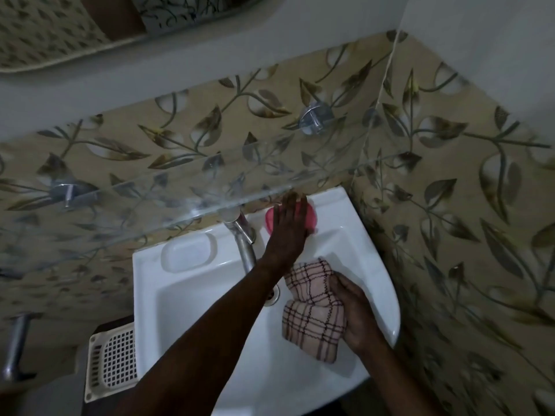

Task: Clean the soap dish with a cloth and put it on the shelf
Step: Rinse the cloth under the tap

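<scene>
Covering the pink soap dish point(311, 219), the left hand point(287, 223) lies flat, fingers straight and close together. The dish sits on the washbasin point(144, 295) ledge just right of the tap point(244, 244). Nearer than the tap, the right hand point(357, 313) grips a bunched checked cloth point(312, 316).

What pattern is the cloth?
The cloth is pale pink with dark checked lines; head view shows it.

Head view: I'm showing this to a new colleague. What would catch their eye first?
The left hand lies flat on the pink soap dish at the back right corner of the white sink. The right hand grips a checked cloth over its right side. A glass shelf spans the wall above.
</scene>
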Demonstrator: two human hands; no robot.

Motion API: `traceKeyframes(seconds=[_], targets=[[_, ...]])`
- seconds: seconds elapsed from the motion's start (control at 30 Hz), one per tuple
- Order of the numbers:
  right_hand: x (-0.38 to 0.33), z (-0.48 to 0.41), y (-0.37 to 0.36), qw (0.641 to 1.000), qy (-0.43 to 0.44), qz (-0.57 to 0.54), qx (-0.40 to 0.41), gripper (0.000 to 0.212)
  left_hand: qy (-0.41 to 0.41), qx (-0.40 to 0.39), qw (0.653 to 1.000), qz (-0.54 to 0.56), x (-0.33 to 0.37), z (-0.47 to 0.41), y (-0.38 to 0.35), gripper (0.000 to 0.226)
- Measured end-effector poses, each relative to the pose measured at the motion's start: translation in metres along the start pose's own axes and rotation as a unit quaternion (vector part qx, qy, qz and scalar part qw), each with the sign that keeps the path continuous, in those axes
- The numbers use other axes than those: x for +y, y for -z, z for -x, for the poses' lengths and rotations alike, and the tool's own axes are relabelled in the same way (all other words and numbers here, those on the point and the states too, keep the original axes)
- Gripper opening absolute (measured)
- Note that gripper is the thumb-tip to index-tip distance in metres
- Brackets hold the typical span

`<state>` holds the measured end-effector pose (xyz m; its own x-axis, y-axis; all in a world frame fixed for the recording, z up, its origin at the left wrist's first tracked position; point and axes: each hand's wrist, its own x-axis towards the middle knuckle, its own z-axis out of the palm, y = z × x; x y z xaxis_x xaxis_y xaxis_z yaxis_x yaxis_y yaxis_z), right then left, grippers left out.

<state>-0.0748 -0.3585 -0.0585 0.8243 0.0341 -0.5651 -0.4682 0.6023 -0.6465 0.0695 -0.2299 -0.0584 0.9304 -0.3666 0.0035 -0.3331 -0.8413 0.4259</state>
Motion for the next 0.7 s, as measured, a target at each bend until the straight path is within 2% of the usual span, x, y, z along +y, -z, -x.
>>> traceKeyframes(seconds=[0.03, 0.07, 0.1, 0.17, 0.2, 0.23, 0.3, 0.47, 0.57, 0.63, 0.7], targets=[[-0.004, -0.002, 0.000, 1.000, 0.001, -0.005, -0.012, 0.035, 0.021, 0.017, 0.996, 0.085, 0.008, 0.009, 0.008, 0.061], [-0.008, -0.004, 0.000, 1.000, 0.007, -0.007, -0.027, 0.037, 0.051, 0.002, 0.983, 0.175, 0.017, 0.021, 0.020, 0.052], [-0.013, -0.005, 0.001, 0.999, 0.013, -0.009, -0.046, 0.042, 0.078, -0.046, 0.960, 0.263, 0.025, 0.033, 0.034, 0.047], [-0.022, -0.007, 0.001, 0.996, 0.018, 0.003, -0.084, 0.055, 0.116, -0.189, 0.888, 0.403, 0.034, 0.057, 0.061, 0.046], [-0.027, -0.008, 0.000, 0.995, 0.020, 0.010, -0.100, 0.055, 0.117, -0.237, 0.863, 0.430, 0.032, 0.067, 0.069, 0.038], [-0.031, -0.008, -0.001, 0.993, 0.022, 0.020, -0.111, 0.047, 0.113, -0.258, 0.854, 0.438, 0.029, 0.076, 0.076, 0.027], [-0.037, -0.006, -0.008, 0.991, 0.024, 0.037, -0.123, 0.029, 0.116, -0.251, 0.855, 0.438, 0.022, 0.087, 0.083, 0.021], [-0.034, -0.001, -0.028, 0.981, 0.059, 0.132, -0.131, 0.031, 0.163, -0.170, 0.895, 0.378, 0.009, 0.103, 0.092, 0.021], [-0.025, 0.006, -0.035, 0.958, 0.068, 0.241, -0.143, 0.031, 0.162, -0.140, 0.917, 0.337, 0.007, 0.114, 0.106, 0.014], [-0.018, 0.011, -0.040, 0.943, 0.067, 0.297, -0.131, 0.033, 0.148, -0.138, 0.936, 0.288, 0.007, 0.120, 0.112, 0.021], [-0.011, 0.014, -0.046, 0.918, 0.094, 0.366, -0.120, 0.026, 0.140, -0.136, 0.940, 0.280, 0.001, 0.128, 0.117, 0.022]])
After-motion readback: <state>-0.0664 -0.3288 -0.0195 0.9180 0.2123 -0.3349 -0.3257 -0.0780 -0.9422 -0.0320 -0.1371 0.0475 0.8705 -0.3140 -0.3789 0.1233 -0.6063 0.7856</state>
